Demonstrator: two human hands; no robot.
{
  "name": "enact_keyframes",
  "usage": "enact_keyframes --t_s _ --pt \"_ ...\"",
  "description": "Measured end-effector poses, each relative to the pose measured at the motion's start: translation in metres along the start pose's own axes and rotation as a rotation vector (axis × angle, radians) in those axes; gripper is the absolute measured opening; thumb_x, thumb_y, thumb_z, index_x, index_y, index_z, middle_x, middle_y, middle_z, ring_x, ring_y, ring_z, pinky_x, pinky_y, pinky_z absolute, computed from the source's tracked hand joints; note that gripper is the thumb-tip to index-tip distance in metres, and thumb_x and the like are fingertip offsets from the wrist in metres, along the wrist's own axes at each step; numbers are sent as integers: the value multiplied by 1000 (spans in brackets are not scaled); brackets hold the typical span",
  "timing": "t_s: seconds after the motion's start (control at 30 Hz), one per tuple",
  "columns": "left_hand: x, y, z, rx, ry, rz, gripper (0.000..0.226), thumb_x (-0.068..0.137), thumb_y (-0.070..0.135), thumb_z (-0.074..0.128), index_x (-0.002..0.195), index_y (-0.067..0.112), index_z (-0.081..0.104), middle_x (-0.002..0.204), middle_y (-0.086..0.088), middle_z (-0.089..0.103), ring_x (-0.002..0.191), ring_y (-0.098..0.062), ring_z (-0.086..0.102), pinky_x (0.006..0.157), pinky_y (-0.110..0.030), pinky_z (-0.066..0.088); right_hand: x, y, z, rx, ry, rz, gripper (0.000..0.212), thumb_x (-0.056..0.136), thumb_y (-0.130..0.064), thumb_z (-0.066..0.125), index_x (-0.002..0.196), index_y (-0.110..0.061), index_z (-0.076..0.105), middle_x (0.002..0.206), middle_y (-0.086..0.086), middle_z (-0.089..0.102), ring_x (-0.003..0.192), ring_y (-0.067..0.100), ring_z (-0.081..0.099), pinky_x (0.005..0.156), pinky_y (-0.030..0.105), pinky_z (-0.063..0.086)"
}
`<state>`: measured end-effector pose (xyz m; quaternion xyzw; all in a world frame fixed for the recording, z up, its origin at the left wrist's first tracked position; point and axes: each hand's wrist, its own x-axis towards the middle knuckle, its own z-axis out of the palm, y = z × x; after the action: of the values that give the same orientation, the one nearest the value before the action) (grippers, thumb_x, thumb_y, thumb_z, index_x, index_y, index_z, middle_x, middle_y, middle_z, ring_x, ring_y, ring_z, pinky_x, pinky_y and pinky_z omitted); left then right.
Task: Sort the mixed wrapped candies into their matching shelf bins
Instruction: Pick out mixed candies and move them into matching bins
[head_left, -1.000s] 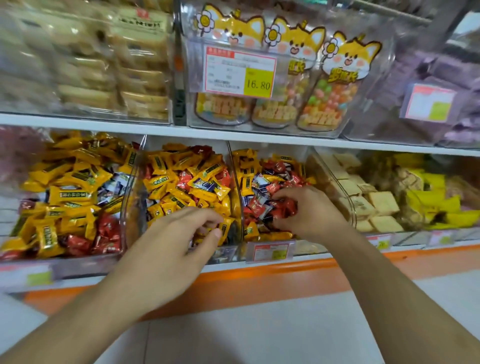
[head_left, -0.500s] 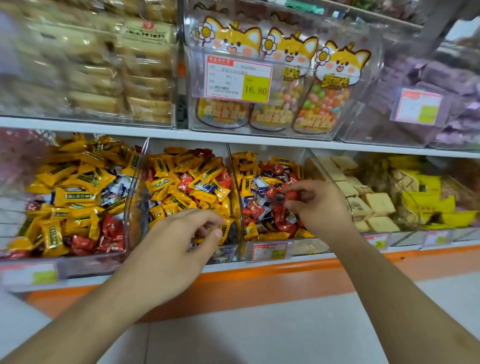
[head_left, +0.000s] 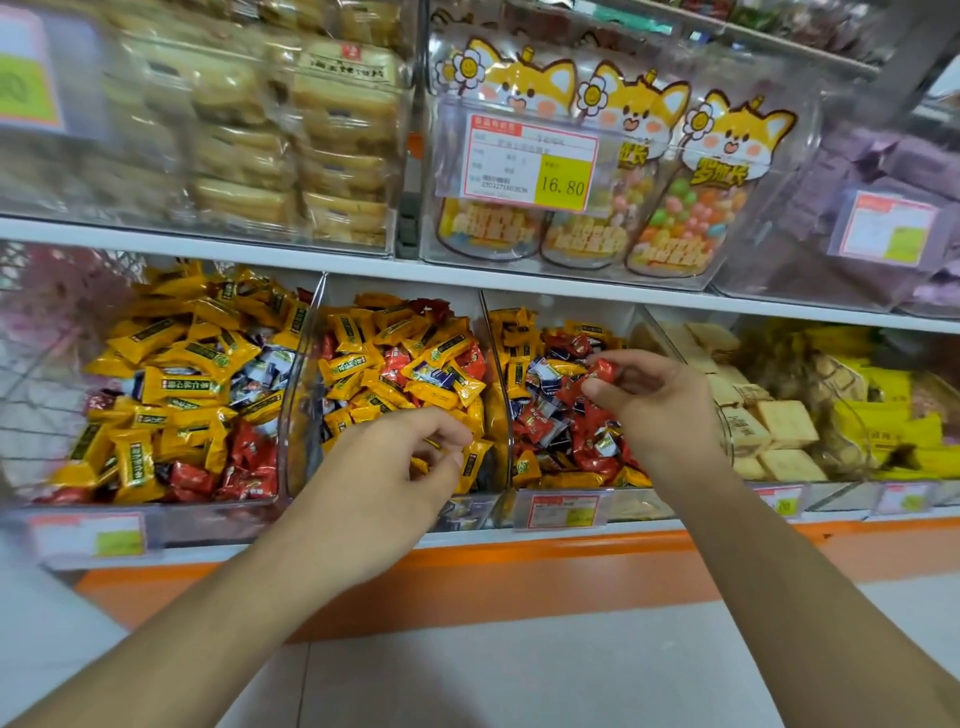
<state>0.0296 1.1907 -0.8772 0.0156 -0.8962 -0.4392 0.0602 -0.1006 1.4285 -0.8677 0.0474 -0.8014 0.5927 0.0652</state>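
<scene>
Three clear shelf bins hold mixed wrapped candies. The left bin (head_left: 223, 512) is mostly yellow with some red and white-blue pieces. The middle bin (head_left: 304, 364) holds yellow, red and blue-white candies. The right bin (head_left: 498, 338) is mostly red with blue-white and yellow ones. My right hand (head_left: 660, 410) hovers over the right bin and pinches a red candy (head_left: 602, 370) between thumb and fingertips. My left hand (head_left: 384, 478) is at the front of the middle bin, fingers curled around a yellow candy (head_left: 475, 462); how firmly it holds is partly hidden.
Right of the candy bins stand bins of square wafers (head_left: 774, 431) and yellow packets (head_left: 893, 421). The upper shelf carries bread packs (head_left: 322, 150), fox-print candy jars (head_left: 675, 218) with a price tag (head_left: 530, 161), and purple packets (head_left: 893, 171). An orange kick strip (head_left: 519, 577) runs below.
My right hand has lifted out of the red pile in the right bin, now pinching a single red candy above it. My left hand has stayed at the middle bin's front.
</scene>
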Motion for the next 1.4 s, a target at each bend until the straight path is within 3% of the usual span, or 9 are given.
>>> enact_keyframes --t_s 0.1,0.37,0.6,0.73,0.87,1.0,1.13,1.23,1.4 --pt "2 7 1 -224 -11 -60 13 98 27 66 105 37 72 100 19 72 96 -3 69 84 -31 60 -11 -16 12 195 -69 6 25 85 -6 82 105 -21 82 102 3 80 101 22 76 88 39 62" --pt "-3 24 -6 -806 -3 -250 20 94 13 71 114 7 70 95 -10 79 92 -21 77 82 -34 63 -61 -42 71 359 -275 -35 27 84 5 79 107 -9 80 100 8 79 94 19 75 79 26 60" --pt "-11 3 -36 -493 147 -266 10 87 12 80 95 15 74 79 -5 77 71 -25 76 73 -41 64 -65 -42 76 232 -331 -1 25 82 -3 83 103 -17 81 97 3 79 93 19 75 87 36 61" --pt "-12 -24 -64 -216 249 -250 17 86 16 81 86 31 74 87 10 73 84 -8 71 81 -34 60 -72 -46 92 30 -400 -6 24 86 -6 83 100 -25 80 95 -6 78 90 11 74 87 35 63" --pt "-15 -56 -104 167 377 -220 17 89 20 77 90 36 71 84 25 63 84 9 59 63 -5 36 -76 -62 130 30 -442 -82 25 88 -5 80 99 -28 79 96 -9 78 94 10 74 87 34 63" --pt "-19 -88 -135 192 346 -278 20 92 20 74 99 39 71 90 23 66 85 7 60 66 -13 46 -77 -82 180 35 -503 -200 21 94 -13 75 108 -28 78 98 -11 76 89 5 72 77 22 59" --pt "-23 -109 -147 219 274 -287 38 99 12 58 117 45 68 106 14 67 81 -2 65 53 -7 43 -75 -84 221 -84 -566 -330 27 99 -30 70 124 -41 73 125 -20 71 111 8 68 95 25 57" --pt "-21 -114 -151 202 250 -290 43 98 7 50 118 41 67 114 17 66 93 -6 65 59 -11 43 -74 -76 234 -188 -577 -354 34 100 -38 68 132 -49 67 145 -23 58 140 -2 45 121 35 37" --pt "-17 -108 -151 151 325 -255 36 95 2 50 104 32 68 105 13 66 99 -11 64 79 -31 55 -71 -66 233 -400 -612 -395 58 100 -51 61 153 -55 38 164 -25 31 158 9 10 129 51 14"
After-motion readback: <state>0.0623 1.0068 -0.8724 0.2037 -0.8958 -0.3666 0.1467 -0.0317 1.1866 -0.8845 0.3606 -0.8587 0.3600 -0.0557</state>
